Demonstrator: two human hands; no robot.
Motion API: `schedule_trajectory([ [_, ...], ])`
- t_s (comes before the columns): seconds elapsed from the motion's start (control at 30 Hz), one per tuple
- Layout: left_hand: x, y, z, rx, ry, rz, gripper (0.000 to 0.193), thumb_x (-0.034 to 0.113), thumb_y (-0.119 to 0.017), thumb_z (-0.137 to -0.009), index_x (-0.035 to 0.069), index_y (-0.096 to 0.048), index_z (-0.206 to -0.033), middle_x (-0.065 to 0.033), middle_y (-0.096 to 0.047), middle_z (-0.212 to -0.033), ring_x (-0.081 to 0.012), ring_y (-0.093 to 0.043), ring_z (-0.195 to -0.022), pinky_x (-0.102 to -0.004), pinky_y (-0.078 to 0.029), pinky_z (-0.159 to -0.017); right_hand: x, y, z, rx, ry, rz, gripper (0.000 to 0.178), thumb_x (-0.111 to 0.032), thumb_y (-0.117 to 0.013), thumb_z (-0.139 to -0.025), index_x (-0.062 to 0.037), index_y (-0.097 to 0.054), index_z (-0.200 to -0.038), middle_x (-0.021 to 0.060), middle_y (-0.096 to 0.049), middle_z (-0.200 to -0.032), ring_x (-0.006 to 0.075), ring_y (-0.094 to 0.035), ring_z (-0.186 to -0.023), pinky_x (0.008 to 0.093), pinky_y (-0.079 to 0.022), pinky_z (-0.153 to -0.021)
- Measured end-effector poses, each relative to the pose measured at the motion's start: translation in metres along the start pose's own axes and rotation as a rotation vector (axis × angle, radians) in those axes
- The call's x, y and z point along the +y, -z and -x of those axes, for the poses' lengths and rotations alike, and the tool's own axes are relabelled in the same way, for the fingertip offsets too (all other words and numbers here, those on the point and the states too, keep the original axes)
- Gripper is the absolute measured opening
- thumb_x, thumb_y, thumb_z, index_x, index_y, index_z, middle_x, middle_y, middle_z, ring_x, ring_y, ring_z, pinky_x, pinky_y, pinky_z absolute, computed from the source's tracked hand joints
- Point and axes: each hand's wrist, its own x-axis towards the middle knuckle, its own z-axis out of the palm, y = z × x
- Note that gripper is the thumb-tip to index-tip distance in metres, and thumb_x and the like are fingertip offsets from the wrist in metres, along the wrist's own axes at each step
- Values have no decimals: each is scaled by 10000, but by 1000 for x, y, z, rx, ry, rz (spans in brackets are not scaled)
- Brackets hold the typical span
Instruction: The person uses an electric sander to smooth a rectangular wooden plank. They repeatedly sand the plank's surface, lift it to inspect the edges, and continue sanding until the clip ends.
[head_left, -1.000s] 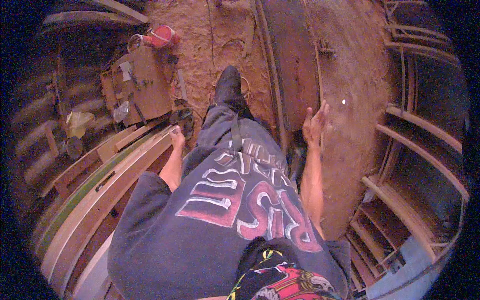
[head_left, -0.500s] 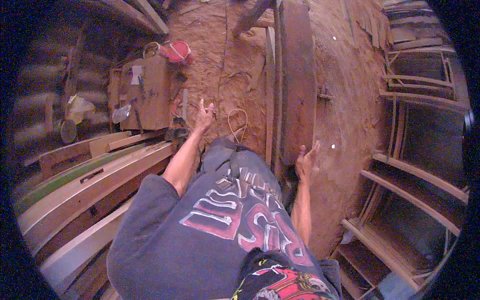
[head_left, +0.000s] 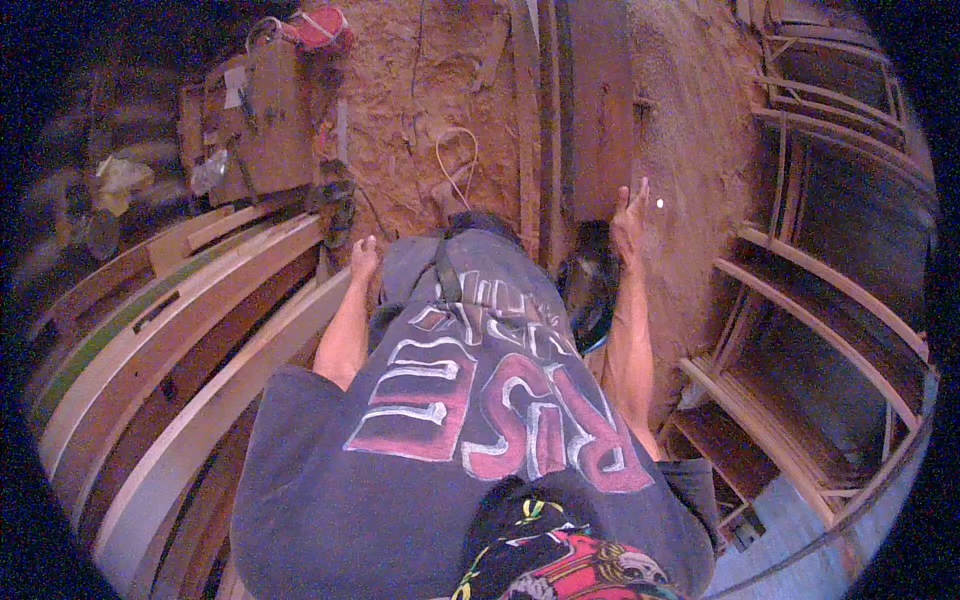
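Observation:
My right hand (head_left: 630, 222) is open and empty, its fingers stretched out. It is close beside the end of a wide brown wooden board (head_left: 603, 120), and I cannot tell if they touch. At my left side, my left hand (head_left: 366, 258) looks loosely open with nothing in it; its fingers are small and partly bent. Nearest to it are long planed timbers (head_left: 235, 275) stacked at the left. A thin tan loop (head_left: 457, 165) shows by my foot on the sawdust-covered floor (head_left: 385, 120).
A wooden box-like block (head_left: 270, 140) stands at the upper left with a red bucket (head_left: 318, 30) behind it. Wooden frames (head_left: 830, 300) lean along the right side. A dark object (head_left: 588, 285) lies below the board's near end. Narrow wood strips (head_left: 527, 130) run beside the board.
The view has moved, and the block, bucket and board now sit higher in it. My left hand has come back toward my hip; my right hand has risen alongside the board's end.

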Motion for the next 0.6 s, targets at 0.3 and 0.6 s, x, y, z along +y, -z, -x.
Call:
schedule_trajectory([
  [0.3, 51, -8, 42, 101, -126, 13, 664, 559, -559, -943, 27, -576, -1340, -257, -609, -1311, -380, -570, -1244, -442, -435, -1046, -3, 3, 13, -76, 110, 181, 614, -487, -310, -1073, -71, -401, -1514, 138, -322, -1605, 360, -273, -1487, 516, -229, -1202],
  [0.6, 75, -20, -7, 28, -162, 196, 659, 538, -644, -902, 24, -594, -1312, -225, -647, -1266, -351, -607, -1203, -425, -455, -1018, 0, 4, -13, -156, 175, 123, 591, -440, -302, -1086, -9, -466, -1456, 173, -355, -1577, 332, -296, -1484, 398, -218, -1219],
])
